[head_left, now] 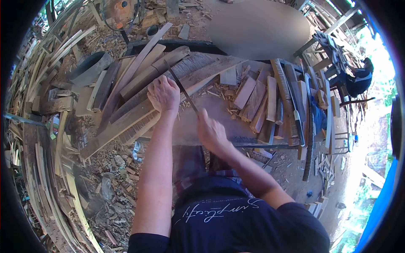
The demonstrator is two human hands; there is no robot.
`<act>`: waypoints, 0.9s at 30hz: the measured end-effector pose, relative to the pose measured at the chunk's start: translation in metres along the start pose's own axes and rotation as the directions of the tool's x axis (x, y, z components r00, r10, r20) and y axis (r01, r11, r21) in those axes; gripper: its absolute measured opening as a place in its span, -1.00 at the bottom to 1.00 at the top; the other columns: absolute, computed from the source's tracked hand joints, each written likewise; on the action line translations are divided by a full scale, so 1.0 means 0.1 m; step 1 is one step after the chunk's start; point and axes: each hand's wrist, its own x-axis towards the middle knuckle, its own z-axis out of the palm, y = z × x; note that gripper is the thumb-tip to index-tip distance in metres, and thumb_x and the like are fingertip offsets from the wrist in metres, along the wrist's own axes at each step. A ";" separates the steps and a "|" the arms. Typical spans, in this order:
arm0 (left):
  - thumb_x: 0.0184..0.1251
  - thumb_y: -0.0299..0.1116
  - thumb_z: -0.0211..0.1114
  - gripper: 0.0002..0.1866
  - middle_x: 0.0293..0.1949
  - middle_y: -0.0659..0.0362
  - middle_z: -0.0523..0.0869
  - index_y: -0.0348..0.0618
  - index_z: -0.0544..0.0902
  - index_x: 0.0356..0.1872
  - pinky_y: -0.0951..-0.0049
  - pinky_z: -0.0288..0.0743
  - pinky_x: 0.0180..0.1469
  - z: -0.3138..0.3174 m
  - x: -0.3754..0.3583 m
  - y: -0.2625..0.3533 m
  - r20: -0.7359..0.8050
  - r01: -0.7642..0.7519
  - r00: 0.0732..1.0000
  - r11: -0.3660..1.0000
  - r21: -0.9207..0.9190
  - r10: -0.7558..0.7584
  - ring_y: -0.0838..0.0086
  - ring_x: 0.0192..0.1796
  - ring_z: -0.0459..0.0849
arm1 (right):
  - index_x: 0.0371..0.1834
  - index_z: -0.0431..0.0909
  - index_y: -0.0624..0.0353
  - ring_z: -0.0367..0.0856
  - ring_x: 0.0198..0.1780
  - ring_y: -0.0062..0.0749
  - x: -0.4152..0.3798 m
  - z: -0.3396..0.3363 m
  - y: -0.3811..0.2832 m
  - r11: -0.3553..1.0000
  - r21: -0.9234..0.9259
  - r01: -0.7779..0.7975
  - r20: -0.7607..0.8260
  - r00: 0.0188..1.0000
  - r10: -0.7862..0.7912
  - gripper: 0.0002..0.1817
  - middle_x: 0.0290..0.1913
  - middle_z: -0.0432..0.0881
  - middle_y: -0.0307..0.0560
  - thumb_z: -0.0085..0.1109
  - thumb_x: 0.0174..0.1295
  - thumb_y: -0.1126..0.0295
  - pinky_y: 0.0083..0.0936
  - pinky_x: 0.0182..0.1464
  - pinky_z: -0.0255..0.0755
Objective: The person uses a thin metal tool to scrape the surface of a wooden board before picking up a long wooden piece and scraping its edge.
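A long dark blade [180, 85] slants over the wood on the workbench [211, 122]. My right hand [212, 131] is closed round its near end, somewhat blurred. Beside the blade, on its left, my left hand [163, 93] is closed with the knuckles up, over the long boards [126, 116]. Whatever its fingers grip is hidden beneath them. The blade's far end reaches past my left knuckles, near a thick rough plank [192, 67].
Short wooden blocks [255, 97] and a saw with a pale handle [298, 122] lie on the right. A black bucket [90, 69] stands at the left. Long strips [44, 177] are piled far left. Wood scraps [120, 181] cover the ground.
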 end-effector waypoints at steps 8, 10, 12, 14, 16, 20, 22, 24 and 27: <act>0.30 -0.19 0.11 -0.79 -0.31 0.07 0.65 -0.07 0.59 -0.38 0.09 0.51 -0.13 0.04 -0.02 -0.02 -0.018 -0.014 1.000 1.000 0.026 0.015 0.11 -0.16 0.64 | -0.10 0.22 0.17 0.65 -0.36 0.24 0.73 0.17 -0.13 0.996 -0.007 0.093 -0.085 0.992 -0.094 -0.83 -0.49 0.62 0.26 -0.08 0.32 0.41 0.09 -0.31 0.47; 0.30 -0.19 0.11 -0.79 -0.31 0.07 0.65 -0.07 0.59 -0.38 0.09 0.51 -0.13 0.01 -0.02 -0.02 -0.024 -0.019 1.000 1.000 0.023 0.020 0.11 -0.16 0.64 | -0.10 0.23 0.17 0.66 -0.38 0.20 0.68 0.15 -0.11 0.994 -0.019 0.107 -0.100 0.989 -0.109 -0.83 -0.51 0.62 0.25 -0.08 0.28 0.47 0.05 -0.32 0.50; 0.30 -0.19 0.11 -0.79 -0.31 0.08 0.65 -0.06 0.59 -0.38 0.09 0.51 -0.13 0.01 -0.03 0.00 -0.025 -0.017 1.000 1.000 0.008 0.017 0.11 -0.17 0.64 | -0.10 0.24 0.18 0.67 -0.37 0.18 0.26 0.13 0.03 0.995 0.001 0.102 -0.091 0.991 -0.101 -0.83 -0.50 0.63 0.25 -0.08 0.27 0.47 0.03 -0.31 0.50; 0.30 -0.19 0.11 -0.80 -0.32 0.08 0.65 -0.06 0.59 -0.38 0.09 0.51 -0.14 -0.03 -0.02 0.02 0.016 0.002 1.000 1.000 0.016 -0.002 0.11 -0.16 0.63 | -0.11 0.24 0.18 0.67 -0.37 0.17 -0.04 0.04 0.03 1.000 -0.004 0.023 -0.012 1.000 -0.023 -0.83 -0.50 0.63 0.25 -0.09 0.27 0.46 0.03 -0.31 0.50; 0.30 -0.19 0.11 -0.80 -0.32 0.08 0.65 -0.06 0.58 -0.39 0.10 0.51 -0.14 -0.01 -0.02 0.01 0.017 0.006 1.000 1.000 0.029 -0.006 0.11 -0.16 0.63 | -0.12 0.24 0.18 0.67 -0.37 0.17 -0.08 0.07 0.02 0.998 -0.001 -0.068 0.082 0.994 0.068 -0.84 -0.50 0.62 0.26 -0.09 0.27 0.46 0.02 -0.31 0.50; 0.30 -0.20 0.11 -0.80 -0.32 0.08 0.65 -0.06 0.57 -0.39 0.12 0.51 -0.15 0.01 -0.03 -0.01 -0.010 -0.023 1.000 0.999 0.044 0.023 0.11 -0.18 0.63 | -0.13 0.24 0.18 0.67 -0.37 0.17 0.61 0.17 -0.13 0.997 -0.040 0.070 -0.091 0.993 -0.073 -0.85 -0.51 0.63 0.24 -0.09 0.28 0.46 0.03 -0.30 0.50; 0.30 -0.20 0.11 -0.80 -0.31 0.08 0.65 -0.06 0.57 -0.39 0.12 0.51 -0.15 0.01 -0.03 -0.02 -0.026 -0.033 0.999 0.999 0.034 0.034 0.11 -0.18 0.63 | -0.13 0.24 0.18 0.67 -0.38 0.17 0.64 0.16 -0.12 0.995 -0.047 0.089 -0.107 0.990 -0.094 -0.85 -0.50 0.63 0.23 -0.09 0.28 0.46 0.02 -0.30 0.51; 0.30 -0.20 0.11 -0.81 -0.31 0.08 0.65 -0.06 0.57 -0.39 0.12 0.51 -0.15 0.02 -0.03 -0.01 -0.036 -0.040 0.999 0.999 0.011 0.040 0.11 -0.19 0.63 | -0.13 0.24 0.18 0.67 -0.37 0.18 0.35 0.16 -0.01 0.994 -0.021 0.103 -0.113 0.988 -0.105 -0.84 -0.51 0.63 0.21 -0.08 0.27 0.47 0.02 -0.28 0.51; 0.30 -0.20 0.11 -0.81 -0.32 0.08 0.65 -0.06 0.58 -0.39 0.12 0.51 -0.15 0.01 0.00 0.01 0.003 0.002 1.000 1.000 0.025 -0.002 0.11 -0.20 0.63 | -0.13 0.24 0.18 0.66 -0.37 0.20 -0.17 0.05 0.01 0.996 -0.024 -0.083 0.084 0.993 0.084 -0.85 -0.51 0.63 0.21 -0.09 0.27 0.47 0.02 -0.27 0.51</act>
